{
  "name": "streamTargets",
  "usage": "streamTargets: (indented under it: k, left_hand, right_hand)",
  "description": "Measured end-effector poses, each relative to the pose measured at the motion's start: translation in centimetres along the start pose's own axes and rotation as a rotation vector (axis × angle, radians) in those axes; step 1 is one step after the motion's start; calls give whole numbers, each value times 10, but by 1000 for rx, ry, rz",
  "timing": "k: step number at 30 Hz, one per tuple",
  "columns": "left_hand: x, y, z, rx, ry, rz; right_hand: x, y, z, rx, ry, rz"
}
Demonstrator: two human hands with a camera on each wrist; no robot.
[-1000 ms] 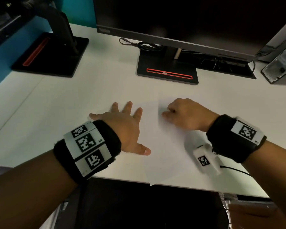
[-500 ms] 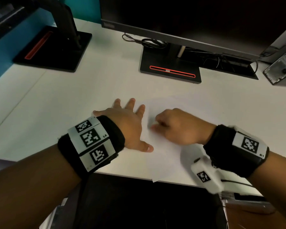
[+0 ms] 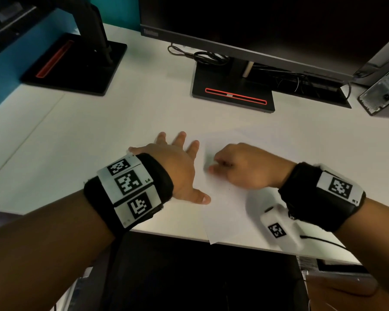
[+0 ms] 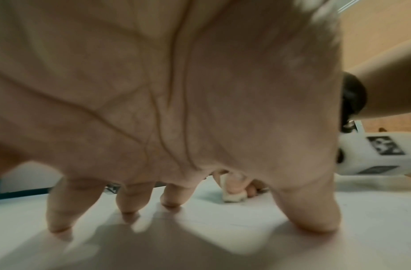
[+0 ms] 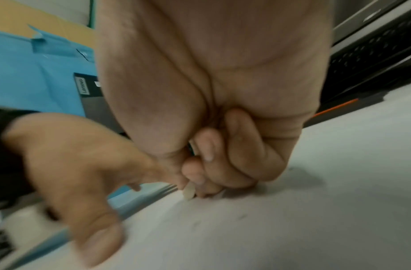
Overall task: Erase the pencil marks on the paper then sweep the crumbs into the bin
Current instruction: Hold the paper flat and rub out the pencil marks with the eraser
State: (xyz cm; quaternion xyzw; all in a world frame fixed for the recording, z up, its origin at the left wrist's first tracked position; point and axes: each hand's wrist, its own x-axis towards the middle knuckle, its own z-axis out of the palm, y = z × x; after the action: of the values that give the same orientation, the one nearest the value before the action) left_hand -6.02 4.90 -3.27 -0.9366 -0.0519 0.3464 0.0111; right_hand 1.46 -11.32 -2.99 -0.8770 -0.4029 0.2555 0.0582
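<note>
A white sheet of paper [image 3: 229,212] lies on the white desk [image 3: 99,135], one corner hanging over the front edge. My left hand [image 3: 177,167] is spread flat with straight fingers; its thumb presses the paper's left edge. My right hand [image 3: 240,167] is curled over the paper and pinches a small white eraser [image 4: 234,196] against the sheet; the eraser [image 5: 189,191] also shows at the fingertips in the right wrist view. Faint grey pencil marks and specks [image 5: 241,217] lie on the paper near that hand. No bin is in view.
A monitor on a black stand with a red stripe [image 3: 234,95] sits behind the paper, with cables [image 3: 202,56] beside it. A second black stand [image 3: 76,63] is at the back left. A computer case [image 3: 382,95] stands at the far right. The space below the desk's front edge is dark.
My right hand with the eraser has slid left and toward me across the paper, closer to the left hand. The left hand has stayed pressed in place.
</note>
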Motion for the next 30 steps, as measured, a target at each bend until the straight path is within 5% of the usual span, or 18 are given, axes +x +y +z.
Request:
streamTargets:
  k: [4, 9, 14, 19, 25, 30]
  left_hand:
    - [-2, 2, -1, 0, 0, -10]
    - [-1, 1, 0, 19, 17, -2]
    - [-1, 2, -1, 28, 13, -14]
    - [-2, 1, 0, 36, 30, -10]
    - [-4, 3, -2, 76, 30, -27]
    - [-3, 2, 0, 74, 35, -29]
  right_hand:
    - [4, 5, 1, -15, 95, 23]
    - [-2, -11, 9, -3, -24, -64]
    - [10, 4, -3, -21, 121, 37]
    - [3, -14, 8, -11, -33, -70]
    - [15, 0, -2, -37, 117, 13]
    - [11, -7, -1, -13, -27, -20]
